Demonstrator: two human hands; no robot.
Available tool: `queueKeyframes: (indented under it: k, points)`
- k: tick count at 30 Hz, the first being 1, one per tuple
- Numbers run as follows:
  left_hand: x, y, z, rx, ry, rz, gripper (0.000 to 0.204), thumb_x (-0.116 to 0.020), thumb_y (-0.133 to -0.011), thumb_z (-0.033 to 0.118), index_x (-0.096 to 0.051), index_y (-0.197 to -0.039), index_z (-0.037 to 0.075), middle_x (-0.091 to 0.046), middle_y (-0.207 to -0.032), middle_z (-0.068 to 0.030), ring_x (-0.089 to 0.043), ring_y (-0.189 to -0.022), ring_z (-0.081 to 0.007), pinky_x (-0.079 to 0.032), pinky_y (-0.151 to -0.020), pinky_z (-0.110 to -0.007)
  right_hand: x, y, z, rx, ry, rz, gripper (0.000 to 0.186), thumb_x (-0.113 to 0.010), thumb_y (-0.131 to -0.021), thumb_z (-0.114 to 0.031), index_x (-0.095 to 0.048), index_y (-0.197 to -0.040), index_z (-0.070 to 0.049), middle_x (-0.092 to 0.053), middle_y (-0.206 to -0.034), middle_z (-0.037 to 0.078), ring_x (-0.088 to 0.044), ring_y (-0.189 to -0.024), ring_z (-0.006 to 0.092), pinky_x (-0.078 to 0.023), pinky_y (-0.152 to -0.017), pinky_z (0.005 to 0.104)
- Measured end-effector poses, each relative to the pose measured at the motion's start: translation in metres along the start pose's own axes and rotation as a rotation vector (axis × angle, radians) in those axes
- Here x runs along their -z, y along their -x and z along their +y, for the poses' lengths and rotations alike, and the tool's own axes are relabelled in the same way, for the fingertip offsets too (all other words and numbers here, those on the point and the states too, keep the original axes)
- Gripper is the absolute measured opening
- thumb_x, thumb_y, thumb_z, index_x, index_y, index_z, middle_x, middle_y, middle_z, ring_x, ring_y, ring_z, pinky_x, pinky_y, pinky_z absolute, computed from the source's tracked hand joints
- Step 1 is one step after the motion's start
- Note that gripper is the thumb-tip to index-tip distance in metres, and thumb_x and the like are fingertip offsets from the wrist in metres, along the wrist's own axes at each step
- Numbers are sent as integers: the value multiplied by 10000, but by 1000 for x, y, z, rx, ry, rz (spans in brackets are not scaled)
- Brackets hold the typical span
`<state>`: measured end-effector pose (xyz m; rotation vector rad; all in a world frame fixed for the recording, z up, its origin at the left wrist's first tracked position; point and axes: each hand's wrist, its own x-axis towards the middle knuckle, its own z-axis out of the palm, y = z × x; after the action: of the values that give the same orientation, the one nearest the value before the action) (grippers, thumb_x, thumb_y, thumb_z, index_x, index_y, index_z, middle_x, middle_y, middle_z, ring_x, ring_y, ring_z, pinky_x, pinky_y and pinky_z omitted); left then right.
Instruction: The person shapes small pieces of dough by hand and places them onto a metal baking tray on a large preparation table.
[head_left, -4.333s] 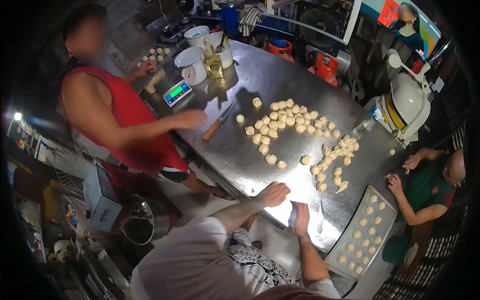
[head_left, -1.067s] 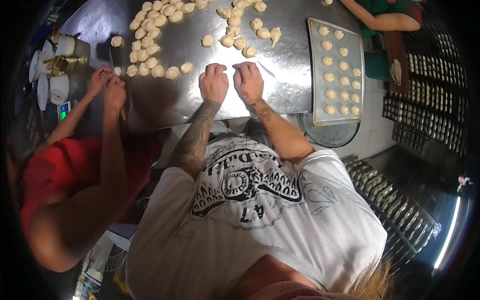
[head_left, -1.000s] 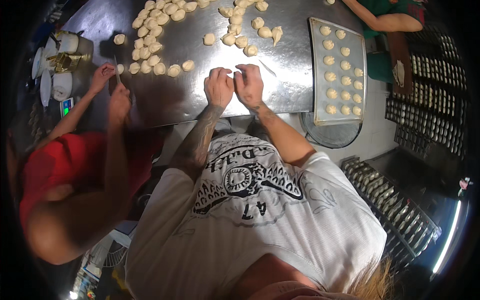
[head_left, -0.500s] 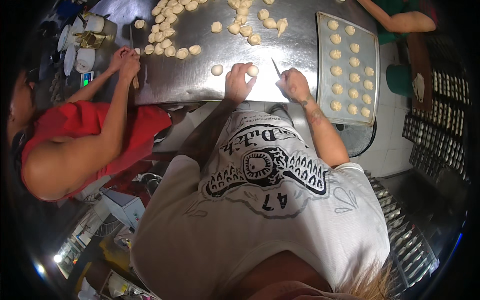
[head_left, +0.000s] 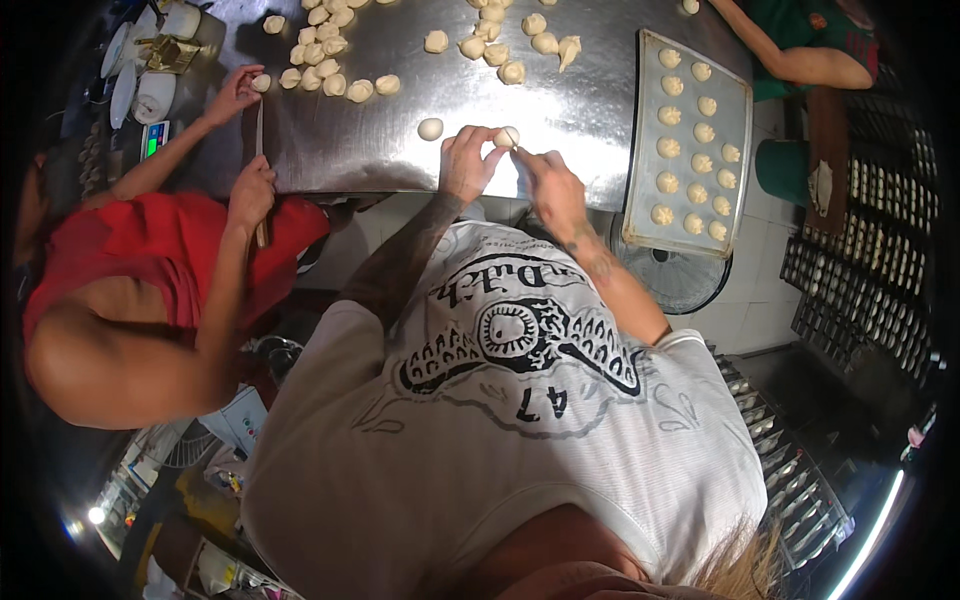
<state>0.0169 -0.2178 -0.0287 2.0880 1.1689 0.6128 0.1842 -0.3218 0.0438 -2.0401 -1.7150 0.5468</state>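
a steel table (head_left: 350,150) throws back a bright white glare; a pale tiled floor (head_left: 755,275) shows at right; dark racks (head_left: 870,240) line the right side; a white tube light (head_left: 868,535) glows at lower right; a small lamp (head_left: 96,515) shines at lower left

Digital scale (head_left: 155,139) near white dial scale (head_left: 153,98), left; green container (head_left: 781,170), right; bright light tube (head_left: 870,537), lower right.

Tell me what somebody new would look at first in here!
Probably the many pale dough balls on the shiny table, toward the top. Next, the red shirt at left and the dough-filled tray at right. Between them, the left hand pinches one smooth ball while the right hand holds what looks like a thin blade.
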Motion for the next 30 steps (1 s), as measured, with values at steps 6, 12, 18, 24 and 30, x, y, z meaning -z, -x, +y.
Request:
queueKeyframes:
  k: [6, 12, 18, 24, 30]
  points:
    - [-1, 3, 2, -80, 130, 113, 350, -860, -896, 226, -740, -1210, 128, -722, -1111, -49, -691, -1088, -227, -431, -972, -435, 12, -4, -17, -56, -36, -9, 412, -670, -972, -138, -714, -1371, -233, -675, -1035, 127, -735, -915, 353, -622, -783, 485]
    - [-6, 1, -1, -16, -49, -17, 464, -878, -883, 279, -712, -1292, 138, -712, -1084, -1, -677, -1051, -189, -390, -984, -406, 12, 19, 2, -49, 16, -45, 419, -667, -977, -151, -721, -1386, -224, -687, -1048, 110, -735, -958, 331, -621, -821, 468]
    - [-2, 0, -1, -69, 121, -3, 392, -859, -895, 242, -722, -1244, 129, -717, -1039, -4, -683, -995, -188, -382, -988, -413, 7, -17, -23, -112, -14, -22, 440, -670, -978, -151, -707, -1410, -232, -684, -1078, 113, -730, -930, 337, -621, -822, 463]
    - [8, 7, -11, -123, 42, -55, 520, -879, -873, 347, -691, -1308, 134, -680, -1233, -47, -634, -1184, -224, -403, -1052, -457, 34, 35, -1, -98, 89, -181, 447, -675, -974, -139, -703, -1414, -215, -680, -1120, 122, -731, -980, 364, -615, -852, 483]
    - [72, 30, -45, 123, -34, 309, 699, -893, -866, 305, -600, -1468, 105, -640, -1361, -84, -587, -1303, -288, -419, -1079, -456, -10, -29, -62, 81, -71, -13, 437, -700, -954, -138, -720, -1385, -208, -685, -1062, 143, -729, -910, 382, -616, -798, 482]
